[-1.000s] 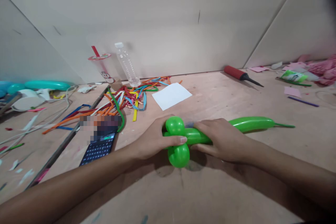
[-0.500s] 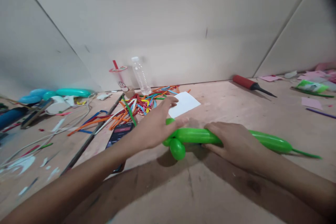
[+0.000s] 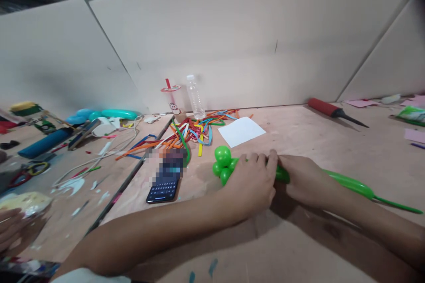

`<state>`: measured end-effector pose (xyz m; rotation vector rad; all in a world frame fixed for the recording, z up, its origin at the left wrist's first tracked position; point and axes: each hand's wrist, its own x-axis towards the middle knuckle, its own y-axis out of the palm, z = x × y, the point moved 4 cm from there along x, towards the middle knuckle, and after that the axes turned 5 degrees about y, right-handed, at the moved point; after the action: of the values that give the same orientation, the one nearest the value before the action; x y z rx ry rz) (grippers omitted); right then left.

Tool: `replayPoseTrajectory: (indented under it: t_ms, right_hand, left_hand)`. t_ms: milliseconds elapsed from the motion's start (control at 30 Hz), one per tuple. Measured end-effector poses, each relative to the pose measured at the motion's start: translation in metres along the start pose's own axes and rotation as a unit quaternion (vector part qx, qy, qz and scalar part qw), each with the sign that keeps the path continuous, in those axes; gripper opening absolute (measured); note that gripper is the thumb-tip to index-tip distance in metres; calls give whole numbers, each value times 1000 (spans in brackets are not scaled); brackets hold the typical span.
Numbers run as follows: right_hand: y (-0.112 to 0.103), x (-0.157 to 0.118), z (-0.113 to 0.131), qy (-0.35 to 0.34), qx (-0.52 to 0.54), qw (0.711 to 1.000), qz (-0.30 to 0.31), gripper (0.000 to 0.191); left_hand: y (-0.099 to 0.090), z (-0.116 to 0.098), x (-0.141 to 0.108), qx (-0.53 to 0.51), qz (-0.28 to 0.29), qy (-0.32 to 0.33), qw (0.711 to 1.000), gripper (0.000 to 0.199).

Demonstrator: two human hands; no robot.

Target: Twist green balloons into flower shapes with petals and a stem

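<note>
A long green balloon [image 3: 352,182] lies across both hands, just above the table. Its left end is twisted into several round bubbles, and a thin uninflated tail hangs off the right end. My left hand [image 3: 250,185] is closed over the balloon just right of the bubbles. Beside it, my right hand [image 3: 300,181] is wrapped around the middle, with its fingertips partly hidden behind the left hand. A white sheet of paper [image 3: 241,131] lies behind the bubbles.
A phone [image 3: 162,189] lies left of the balloon. Behind it are a heap of uninflated balloons [image 3: 181,135], a cup with a red straw [image 3: 173,101] and a clear bottle [image 3: 195,99]. A red hand pump [image 3: 322,107] rests at back right. Another person's hand [image 3: 13,230] shows at far left.
My left hand has moved right from the bubbles and closed on the balloon, next to my right hand. The view has turned left, bringing another person's hand into sight.
</note>
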<state>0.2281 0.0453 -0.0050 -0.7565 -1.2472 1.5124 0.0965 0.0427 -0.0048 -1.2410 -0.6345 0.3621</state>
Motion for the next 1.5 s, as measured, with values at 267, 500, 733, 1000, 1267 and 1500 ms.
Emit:
replayPoseTrajectory:
  t_ms: [267,500,733,1000,1267,1500]
  right_hand:
    - [-3,-2,2,30,-83,995,-42,15]
    - [-5,-11,16,-32,15,999,-6,17]
    - [1,-12,9,-39,-55,997,20,8]
    - [9,-14,14,-66,-144,986,55,22]
    - [-1,-12,14,-36,-47,998,13,32]
    - [-11,-10,9,-14,-103,994,-41,27]
  left_hand:
    - [-2,9,2,76,23,6,997,23]
    - [-7,6,-2,54,77,26,995,7]
    - [-15,10,-4,8,100,38,994,9]
    - [-11,6,-6,-16,113,42,993,13]
    - [-3,10,-4,22,108,38,993,9]
    - [-23,22,0,52,102,-4,993,14]
